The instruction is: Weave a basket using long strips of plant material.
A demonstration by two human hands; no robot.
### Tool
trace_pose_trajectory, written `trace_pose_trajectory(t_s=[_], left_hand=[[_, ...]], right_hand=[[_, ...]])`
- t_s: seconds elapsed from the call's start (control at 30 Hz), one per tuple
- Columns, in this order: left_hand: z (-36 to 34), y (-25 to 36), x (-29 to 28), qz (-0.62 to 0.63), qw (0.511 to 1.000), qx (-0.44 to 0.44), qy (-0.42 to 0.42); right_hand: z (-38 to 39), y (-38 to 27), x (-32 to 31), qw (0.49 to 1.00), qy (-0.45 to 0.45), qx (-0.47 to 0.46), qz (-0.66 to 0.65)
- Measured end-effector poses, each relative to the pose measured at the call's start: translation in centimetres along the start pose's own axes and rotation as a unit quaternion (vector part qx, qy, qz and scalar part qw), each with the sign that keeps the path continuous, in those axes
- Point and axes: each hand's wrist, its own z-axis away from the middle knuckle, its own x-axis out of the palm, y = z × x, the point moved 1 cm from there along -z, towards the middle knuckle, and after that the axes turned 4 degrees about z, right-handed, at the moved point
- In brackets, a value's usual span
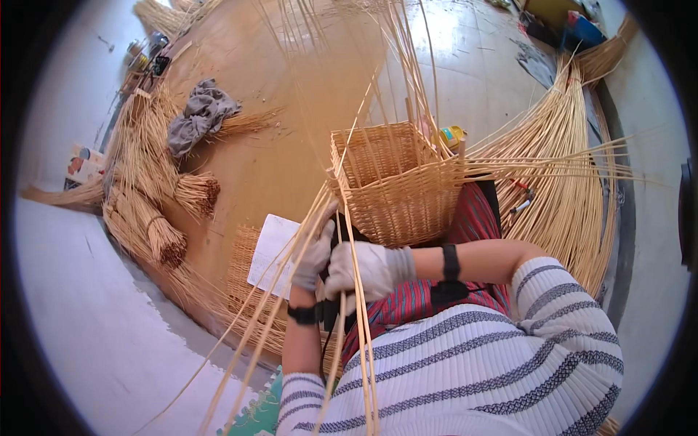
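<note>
A woven wicker basket [392, 207] with upright stakes and long loose rods sits tilted on my lap. From its near left corner several pale rods [355, 269] run down toward me. My left hand [314, 254], in a light glove, grips the rods just below that corner. My right hand [360, 272], also gloved, is closed beside it, around rods at its fingertips; some rods cross over the glove. A white paper sheet [265, 247] lies left of my hands, on a flat woven piece [243, 269].
Reed bundles [167, 240] line the left side beside a grey cloth [200, 120]; more long reeds [560, 225] fan out at the right, with a red-and-black tool [520, 196]. A yellow container [451, 134] is behind the basket. A blue bin [582, 33] stands at back right.
</note>
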Motion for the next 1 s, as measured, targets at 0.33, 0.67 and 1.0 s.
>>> trace_pose_trajectory(t_s=[0.33,0.67,1.0], left_hand=[[-1.7,4.5,1.8,0.169,0.948,0.111,0.245],[3.0,1.8,6.3,0.048,0.957,0.037,0.283],[-5.3,-5.1,5.0,0.042,0.973,0.062,0.22]], right_hand=[[5.9,-0.7,-6.3,0.94,-0.023,0.327,0.092],[13.7,9.9,-8.1,0.822,0.352,0.417,-0.163],[14.5,9.8,-6.4,0.764,0.389,0.501,0.118]])
